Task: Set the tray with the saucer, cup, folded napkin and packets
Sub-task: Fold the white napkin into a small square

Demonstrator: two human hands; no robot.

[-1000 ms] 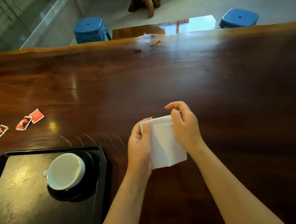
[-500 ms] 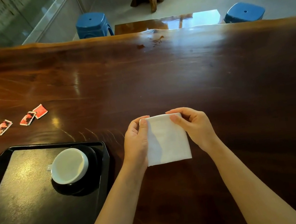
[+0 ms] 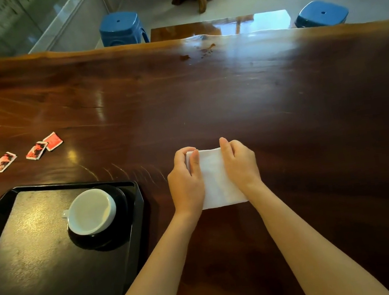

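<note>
Head camera, looking down: my left hand (image 3: 186, 186) and right hand (image 3: 241, 165) press flat on a white folded napkin (image 3: 216, 179) lying on the dark wooden table (image 3: 284, 113). Fingers of both hands curl over its far edge and sides, gripping the cloth. To my left sits the black tray (image 3: 42, 271), with the white cup (image 3: 90, 211) on the black saucer (image 3: 121, 203) in its far right corner. Three red packets (image 3: 37, 150) lie on the bare table beyond the tray, well apart from the napkin. Two blue stools (image 3: 121, 28) stand past the far edge.
</note>
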